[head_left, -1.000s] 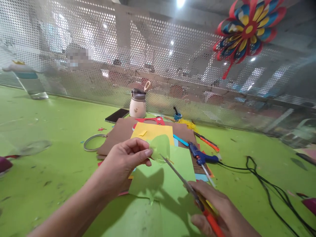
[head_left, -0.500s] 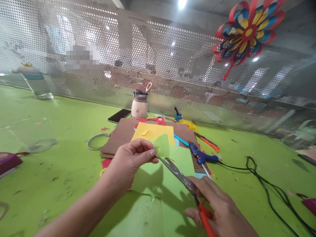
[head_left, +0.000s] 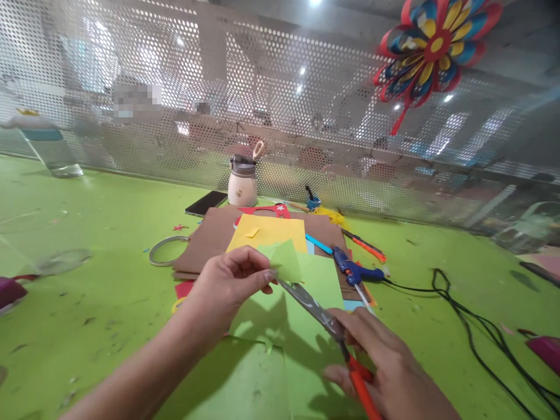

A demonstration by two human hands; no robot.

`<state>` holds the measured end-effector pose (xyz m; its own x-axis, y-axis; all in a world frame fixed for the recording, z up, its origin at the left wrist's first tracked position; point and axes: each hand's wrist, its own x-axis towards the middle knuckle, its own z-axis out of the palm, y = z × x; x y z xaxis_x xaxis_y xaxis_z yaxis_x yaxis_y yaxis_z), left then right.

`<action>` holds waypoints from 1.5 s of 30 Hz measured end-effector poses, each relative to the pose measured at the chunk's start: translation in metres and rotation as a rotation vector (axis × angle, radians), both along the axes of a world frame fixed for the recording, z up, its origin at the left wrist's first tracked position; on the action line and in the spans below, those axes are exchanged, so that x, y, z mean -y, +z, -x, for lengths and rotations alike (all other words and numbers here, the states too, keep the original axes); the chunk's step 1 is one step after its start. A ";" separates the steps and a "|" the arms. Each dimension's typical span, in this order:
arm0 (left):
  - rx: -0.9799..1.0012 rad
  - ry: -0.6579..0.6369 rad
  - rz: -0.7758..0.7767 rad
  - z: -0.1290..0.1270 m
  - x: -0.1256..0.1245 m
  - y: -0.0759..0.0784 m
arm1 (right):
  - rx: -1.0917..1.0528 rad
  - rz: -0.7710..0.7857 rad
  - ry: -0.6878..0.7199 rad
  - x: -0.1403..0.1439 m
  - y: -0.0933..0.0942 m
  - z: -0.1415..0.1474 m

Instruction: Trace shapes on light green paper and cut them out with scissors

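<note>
My left hand (head_left: 227,286) pinches a small light green paper piece (head_left: 284,261) between thumb and fingers, held above the table. My right hand (head_left: 385,367) grips scissors (head_left: 319,315) with orange-red handles, and the blade tips touch the lower edge of that piece. Beneath both lies a larger green paper sheet (head_left: 315,303) on a stack with a yellow sheet (head_left: 271,232) and brown card (head_left: 210,236).
On the green table (head_left: 87,303) are a blue glue gun (head_left: 354,272) with a black cord (head_left: 472,326), a tape ring (head_left: 164,249), a phone (head_left: 205,203), a white bottle (head_left: 242,181) and an orange cutter (head_left: 365,245). A perforated metal screen (head_left: 262,105) with a paper flower (head_left: 431,44) backs the table.
The scissors' blades have closed in on the small green piece, and my right hand has risen slightly. The green piece looks smaller and more pointed than a second ago.
</note>
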<state>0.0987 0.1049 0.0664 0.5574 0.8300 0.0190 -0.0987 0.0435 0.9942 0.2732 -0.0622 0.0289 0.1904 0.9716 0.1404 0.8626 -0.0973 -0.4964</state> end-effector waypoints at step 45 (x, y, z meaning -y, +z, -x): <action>-0.049 -0.059 -0.078 0.009 -0.015 -0.002 | 0.023 0.110 0.026 0.002 0.007 -0.015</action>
<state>0.0895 0.1198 0.0646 0.6070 0.7929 0.0541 -0.0497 -0.0301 0.9983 0.2880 -0.0643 0.0359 0.1627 0.9860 0.0370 0.8767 -0.1273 -0.4638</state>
